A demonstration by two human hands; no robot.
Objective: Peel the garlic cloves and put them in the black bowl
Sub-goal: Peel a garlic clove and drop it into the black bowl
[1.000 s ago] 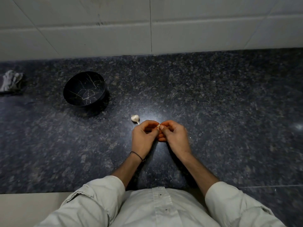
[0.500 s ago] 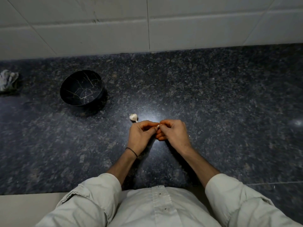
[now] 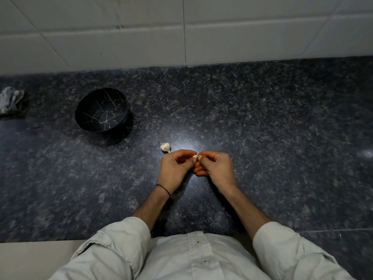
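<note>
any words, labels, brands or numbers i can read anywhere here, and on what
None: no word, label, brand, number or sign can be read in this view.
The pale lines inside the black bowl are a crack-like pattern, not letters.
The wall tiles, the speckled countertop, the crumpled cloth and the shirt are plain.

Head-worn wide-angle camera, facing forward and steeply down onto a dark granite counter (image 3: 282,128).
It sits above the person's chest, so the pale shirt (image 3: 197,259) fills the bottom edge. The left hand (image 3: 174,168) and right hand (image 3: 219,168), pinching a garlic clove (image 3: 195,156) between them, sit close, just below centre. The black bowl (image 3: 102,110) lies farther off at upper left, and the tiled wall (image 3: 242,41) closes the top.
</note>
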